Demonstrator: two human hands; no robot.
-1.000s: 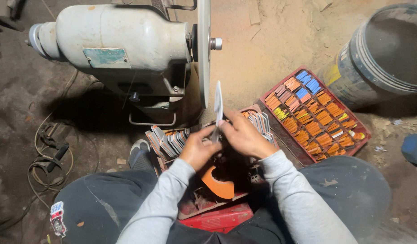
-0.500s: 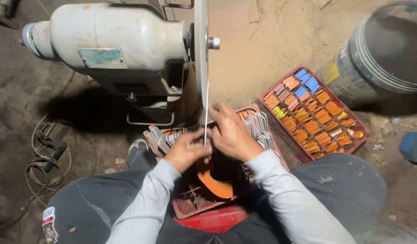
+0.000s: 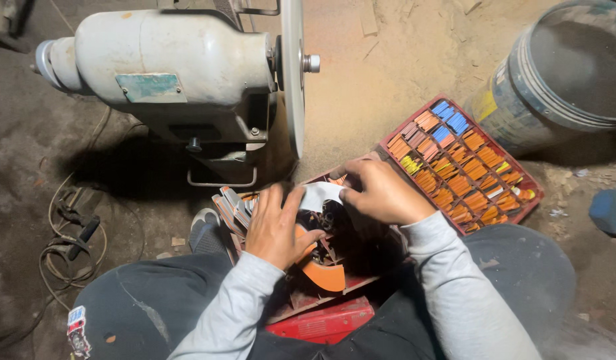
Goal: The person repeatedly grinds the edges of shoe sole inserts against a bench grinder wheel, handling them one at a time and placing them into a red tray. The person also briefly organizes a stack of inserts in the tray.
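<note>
While the right hand [image 3: 381, 193] is pinching the far edge of a pale, curved metal blade [image 3: 319, 195], the left hand [image 3: 276, 227] is lying flat with spread fingers against its left side, apparently steadying it; neither hand is clenched. Both are holding the blade low over a red tray [image 3: 321, 303] resting between the person's knees, probably so the work stays close to the body. Just under the left hand an orange curved piece [image 3: 321, 272] is lying in that tray. To the right, a second red crate [image 3: 460, 163] is sitting on the dirt floor, packed with rows of small orange, yellow and blue pieces. Farther off, a grey motor [image 3: 168, 63] is carrying a thin grinding disc [image 3: 293, 73] edge-on, with a teal rectangular plate [image 3: 151, 87] on its side. At far right a striped bucket [image 3: 561, 73] is standing.
</note>
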